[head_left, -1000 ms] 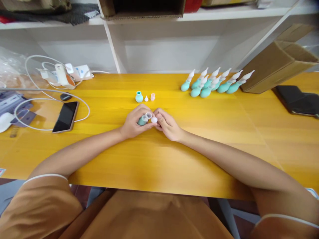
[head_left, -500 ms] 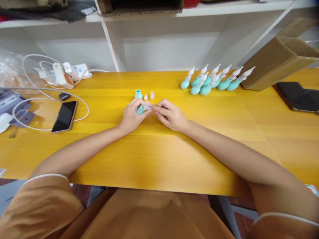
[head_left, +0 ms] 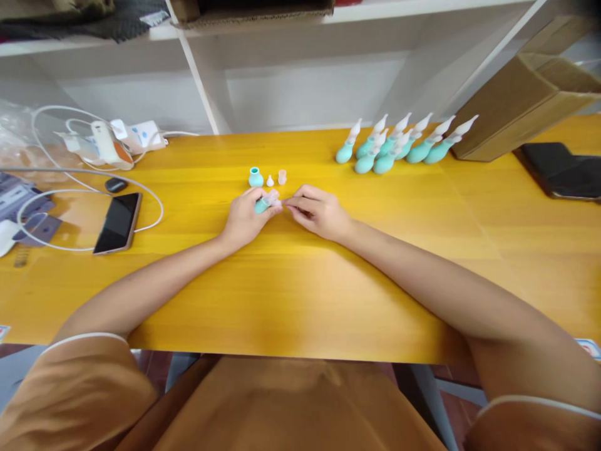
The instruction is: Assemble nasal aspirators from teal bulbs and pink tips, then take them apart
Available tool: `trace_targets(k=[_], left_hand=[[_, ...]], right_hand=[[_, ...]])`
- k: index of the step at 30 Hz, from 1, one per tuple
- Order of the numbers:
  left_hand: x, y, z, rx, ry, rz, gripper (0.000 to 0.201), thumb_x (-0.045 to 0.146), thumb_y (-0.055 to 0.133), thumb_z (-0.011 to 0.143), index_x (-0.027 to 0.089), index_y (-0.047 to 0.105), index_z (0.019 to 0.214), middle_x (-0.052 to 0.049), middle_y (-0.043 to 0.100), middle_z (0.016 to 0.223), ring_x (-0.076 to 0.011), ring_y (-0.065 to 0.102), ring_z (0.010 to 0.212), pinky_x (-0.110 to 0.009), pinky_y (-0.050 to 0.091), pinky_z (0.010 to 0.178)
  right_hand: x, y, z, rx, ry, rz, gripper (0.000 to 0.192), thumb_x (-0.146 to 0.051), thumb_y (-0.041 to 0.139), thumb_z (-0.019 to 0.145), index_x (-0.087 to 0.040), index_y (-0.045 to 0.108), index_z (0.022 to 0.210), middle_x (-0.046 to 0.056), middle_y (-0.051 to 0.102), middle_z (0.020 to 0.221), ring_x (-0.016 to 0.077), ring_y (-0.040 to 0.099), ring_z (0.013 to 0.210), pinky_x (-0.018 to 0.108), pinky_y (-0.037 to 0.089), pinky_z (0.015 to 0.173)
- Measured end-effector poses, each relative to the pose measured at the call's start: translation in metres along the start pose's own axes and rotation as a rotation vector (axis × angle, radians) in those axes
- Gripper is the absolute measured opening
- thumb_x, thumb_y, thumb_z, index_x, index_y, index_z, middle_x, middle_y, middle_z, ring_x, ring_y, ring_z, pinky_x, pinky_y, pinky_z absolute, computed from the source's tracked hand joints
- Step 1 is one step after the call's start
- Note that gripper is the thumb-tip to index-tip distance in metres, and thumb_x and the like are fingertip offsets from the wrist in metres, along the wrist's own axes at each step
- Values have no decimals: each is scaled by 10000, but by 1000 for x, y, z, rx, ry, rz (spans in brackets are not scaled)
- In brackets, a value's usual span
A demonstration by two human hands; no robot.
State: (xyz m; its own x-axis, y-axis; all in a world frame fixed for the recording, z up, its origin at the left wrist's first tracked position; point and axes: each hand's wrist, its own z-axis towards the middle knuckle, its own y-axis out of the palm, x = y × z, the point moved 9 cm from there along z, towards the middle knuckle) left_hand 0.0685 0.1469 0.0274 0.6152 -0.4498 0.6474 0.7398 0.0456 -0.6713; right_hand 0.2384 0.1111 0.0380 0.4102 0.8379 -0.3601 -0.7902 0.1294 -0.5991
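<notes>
My left hand [head_left: 246, 219] is wrapped round a teal bulb syringe [head_left: 261, 205] with a translucent neck piece at its right end. Close to that end, my right hand [head_left: 317, 210] has thumb and fingers pinched together. Whether anything small sits in this pinch, I cannot make out. Just behind my left hand an open teal bulb [head_left: 256, 178] stands upright on the table. To its right are a small white pointed tip [head_left: 270, 181] and a pinkish translucent collar [head_left: 282, 177].
Several teal bulb syringes [head_left: 385, 161] with white tips stand at the back right, beside a cardboard box [head_left: 507, 113]. A black phone-like object [head_left: 547, 163] lies far right. On the left are a phone [head_left: 117, 222], white cables and a power strip [head_left: 110, 144]. Shelving [head_left: 300, 81] borders the back.
The view has shifted slightly. My right fingertips have drawn back a little from the neck piece, which shows more clearly. My left hand keeps its hold on the bulb syringe.
</notes>
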Motion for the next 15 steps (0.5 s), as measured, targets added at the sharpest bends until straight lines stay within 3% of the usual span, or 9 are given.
trace_targets(k=[5,11,15], left_hand=[[1,1,1,-9,0,-26,213,335,846,919,211,676,886,2,733,935,-186,650,864,-321,493,814],[-2,2,3,-5,-6,-10,224,331,867,891,213,677,876,5,732,926,-190,652,858,-321,482,793],[-5,3,3,-9,-34,-21,239,324,882,871,212,671,862,14,718,893,-181,637,828,-307,460,758]], right_hand=[[-1,-2,0,17,24,-22,204,-276,609,1093,-198,797,1087,74,704,951,150,600,710,298,521,672],[3,0,-2,12,51,-56,236,-267,621,1084,-212,809,1217,79,722,1003,149,595,713,298,506,670],[3,2,-2,-5,43,-67,248,-298,616,1093,-210,833,1174,75,718,962,157,607,736,302,490,680]])
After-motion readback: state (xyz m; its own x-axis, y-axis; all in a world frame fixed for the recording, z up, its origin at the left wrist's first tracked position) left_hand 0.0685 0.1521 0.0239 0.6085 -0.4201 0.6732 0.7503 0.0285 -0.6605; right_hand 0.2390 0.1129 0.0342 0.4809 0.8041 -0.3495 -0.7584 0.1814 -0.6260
